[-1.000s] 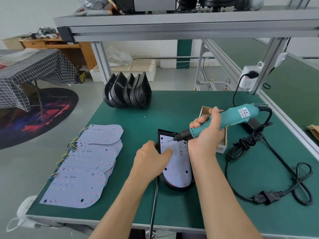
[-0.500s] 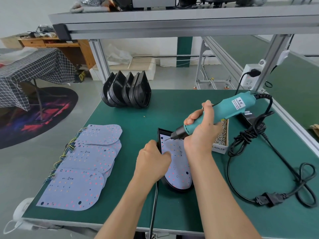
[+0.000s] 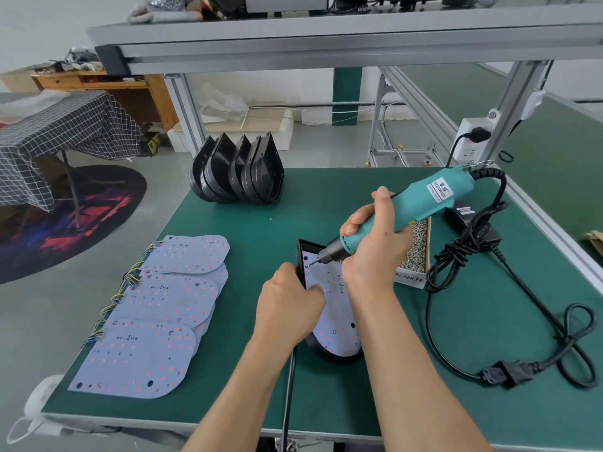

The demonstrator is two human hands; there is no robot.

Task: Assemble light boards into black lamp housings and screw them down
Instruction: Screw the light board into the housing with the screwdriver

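Near edge of green bench (image 3: 424,402): two bare forearms entering frame. Black cable (image 3: 287,396) running fwd between them toward the work.

Centre: black lamp housing (image 3: 336,355) lying flat on mat, light board (image 3: 337,324) seated inside, LED side up. Left hand (image 3: 288,308) curled over housing's left wall, fingertips pressing down on board. Right hand (image 3: 372,252) closed tight around teal elec. screwdriver (image 3: 421,203), tool tilted down-left, bit tip touching board at far-left corner. Screw under bit too small to confirm.

Left of work: spare light boards (image 3: 153,318) in overlapping stack (count unclear), coloured wire tails along left edges.

Right of work: open cardboard box of screws (image 3: 416,252) just behind right hand. Coiled power cord w/ plug (image 3: 509,375) lying loose on mat, well apart from housing.

Far side of bench: empty black housings (image 3: 236,172) standing on edge, nested in a row. Wall socket (image 3: 470,141) on alu. frame post at right, one plug inserted.
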